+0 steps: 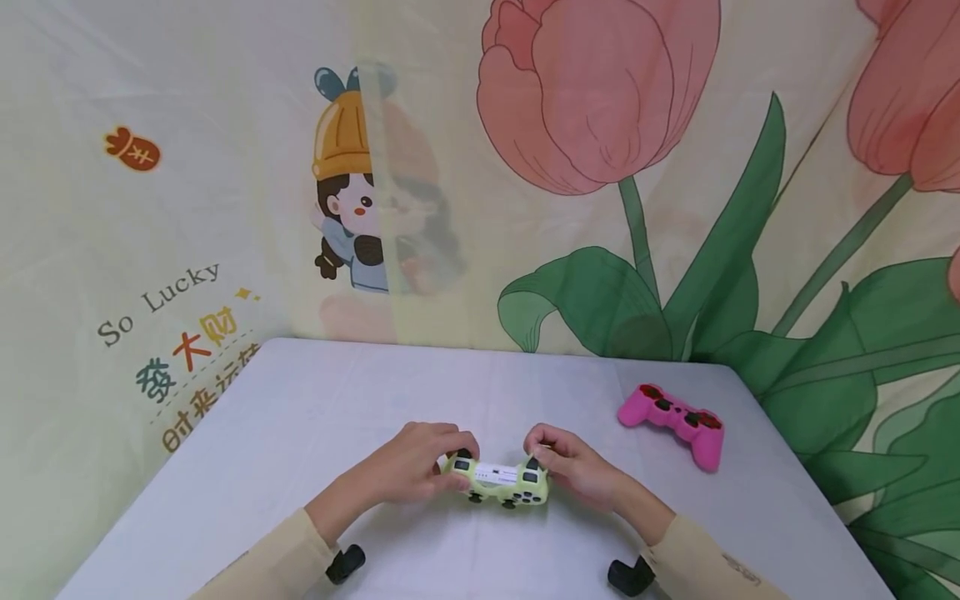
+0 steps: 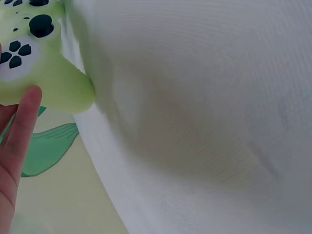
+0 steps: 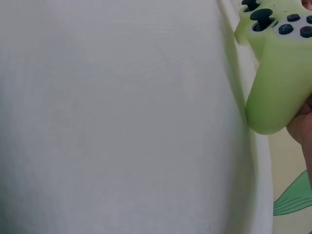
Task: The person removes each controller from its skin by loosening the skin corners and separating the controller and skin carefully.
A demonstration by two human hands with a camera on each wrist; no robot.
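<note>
A light green game controller (image 1: 497,483) with black sticks and buttons is between both hands over the white table, its shoulder-button edge turned up towards the head camera. My left hand (image 1: 426,463) grips its left end, the thumb on the near side and fingers over the top edge. At the right end, my right hand (image 1: 579,468) has its thumb and curled fingers on the upper corner by the trigger. In the left wrist view the controller (image 2: 63,80) shows its direction pad and a stick. The right wrist view shows one rounded grip of the controller (image 3: 280,87), fingers partly hidden behind it.
A pink game controller (image 1: 678,423) lies on the white-covered table (image 1: 360,383), right of and beyond the right hand. Behind the table's far edge hangs a curtain (image 1: 450,325) printed with tulips and a cartoon figure. Dark wrist devices (image 1: 630,577) show by both sleeves.
</note>
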